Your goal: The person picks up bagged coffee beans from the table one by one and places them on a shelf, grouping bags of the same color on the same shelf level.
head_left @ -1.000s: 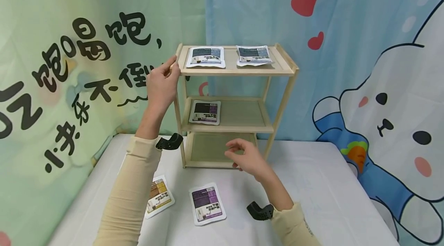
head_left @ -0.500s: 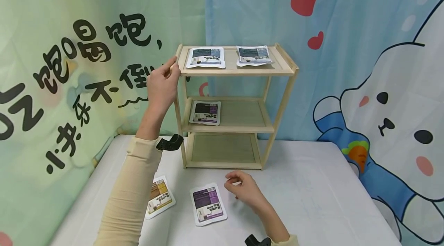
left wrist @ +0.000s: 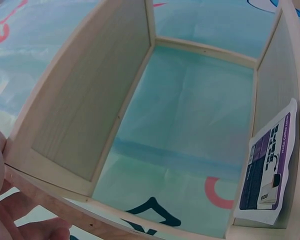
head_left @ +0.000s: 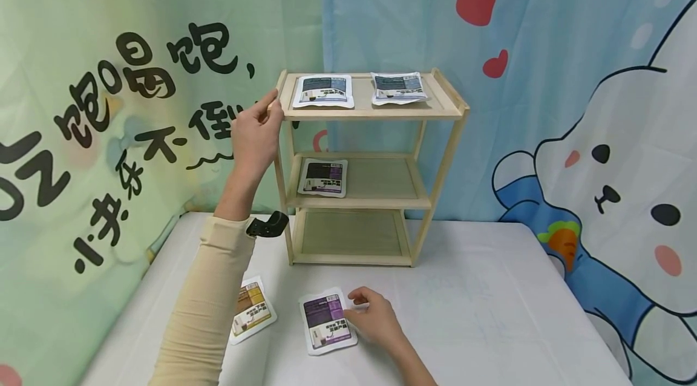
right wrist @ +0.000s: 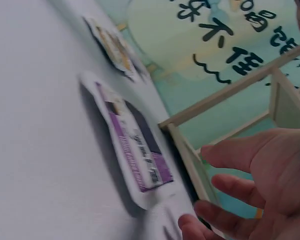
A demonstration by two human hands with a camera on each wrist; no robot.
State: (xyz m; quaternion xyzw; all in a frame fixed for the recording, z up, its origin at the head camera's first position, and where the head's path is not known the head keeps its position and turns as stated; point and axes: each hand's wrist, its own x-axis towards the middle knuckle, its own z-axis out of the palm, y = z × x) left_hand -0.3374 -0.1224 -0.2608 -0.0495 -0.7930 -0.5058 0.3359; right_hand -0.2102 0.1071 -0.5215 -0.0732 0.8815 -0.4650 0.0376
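My left hand (head_left: pixel 256 132) grips the upper left corner of a three-tier wooden shelf (head_left: pixel 376 114). In the left wrist view its thumb and fingers (left wrist: pixel 30 212) lie on either side of the wooden frame. My right hand (head_left: pixel 376 319), holding nothing, hovers by the right edge of a purple-labelled white packet (head_left: pixel 328 320) on the table. In the right wrist view the fingers are loosely bent, with a gap from the packet (right wrist: pixel 135 145). Left of it lies a yellow-brown-labelled packet (head_left: pixel 253 310), partly hidden by my left sleeve.
Two blue-labelled packets, one on the left (head_left: pixel 323 91) and one on the right (head_left: pixel 399 88), lie on the top tier. Another purple-labelled packet (head_left: pixel 322 178) lies at the left of the middle tier. Printed curtains (head_left: pixel 392 23) hang behind the white table (head_left: pixel 490 313).
My right hand has come down from in front of the bottom tier toward the near purple-labelled packet. The left hand keeps its grip on the shelf corner.
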